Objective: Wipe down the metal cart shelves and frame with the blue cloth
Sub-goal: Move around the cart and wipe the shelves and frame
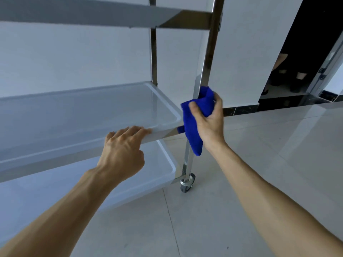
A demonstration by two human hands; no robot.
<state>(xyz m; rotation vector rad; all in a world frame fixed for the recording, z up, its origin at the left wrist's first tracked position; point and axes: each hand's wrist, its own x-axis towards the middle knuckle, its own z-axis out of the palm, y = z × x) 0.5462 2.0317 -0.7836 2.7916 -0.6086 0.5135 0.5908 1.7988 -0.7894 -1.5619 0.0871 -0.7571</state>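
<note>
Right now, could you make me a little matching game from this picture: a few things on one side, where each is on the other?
Things:
1. blue cloth
2. left hand
3. caster wheel
4. right hand

Places:
A. on the floor under the cart's corner post
B. resting on the middle shelf's front edge
C. wrapped against the upright post
D. gripping the cloth

Pairs: 1-C, 2-B, 3-A, 4-D
</note>
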